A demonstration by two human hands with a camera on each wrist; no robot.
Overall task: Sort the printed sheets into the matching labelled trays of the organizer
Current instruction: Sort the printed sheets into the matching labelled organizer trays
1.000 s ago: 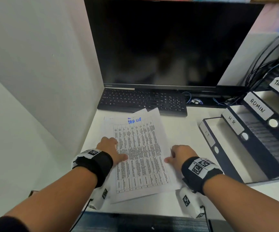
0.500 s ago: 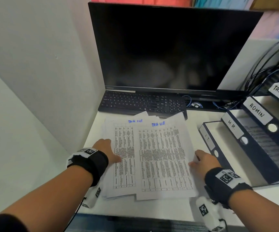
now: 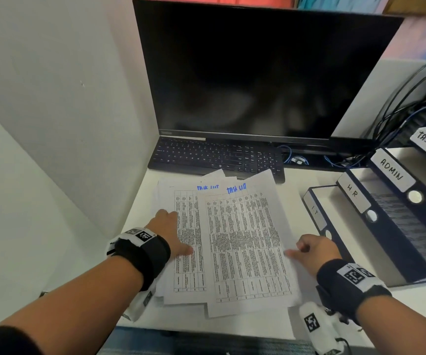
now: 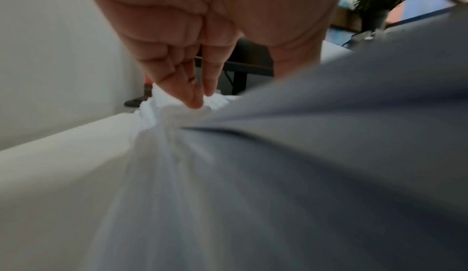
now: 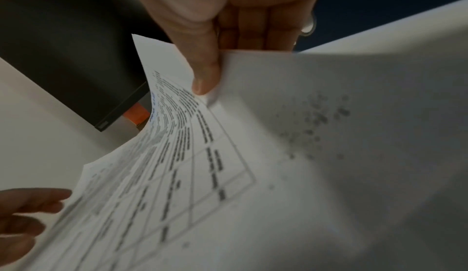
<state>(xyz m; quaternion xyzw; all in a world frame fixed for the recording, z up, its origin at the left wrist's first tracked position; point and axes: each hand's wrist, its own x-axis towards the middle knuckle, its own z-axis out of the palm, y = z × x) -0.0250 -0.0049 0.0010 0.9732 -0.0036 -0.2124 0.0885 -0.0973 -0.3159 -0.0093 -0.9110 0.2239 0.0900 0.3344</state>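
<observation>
At right hand (image 3: 313, 252): top sheet (image 3: 245, 242) pinched (right edge).

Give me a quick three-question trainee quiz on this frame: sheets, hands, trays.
1. True or false: the right hand pinches the edge of the top sheet.
2. What is handwritten in blue at the head of that sheet?
3. Which tray label sits nearest the sheets: A) ADMIN, B) H.R, C) I.T?

Key:
1. True; the thumb lies on top of it.
2. TASK LIST.
3. C, the I.T tray; the left hand rests on the pile.

Office desk: monitor (image 3: 258, 73), keyboard (image 3: 217, 156)
</observation>
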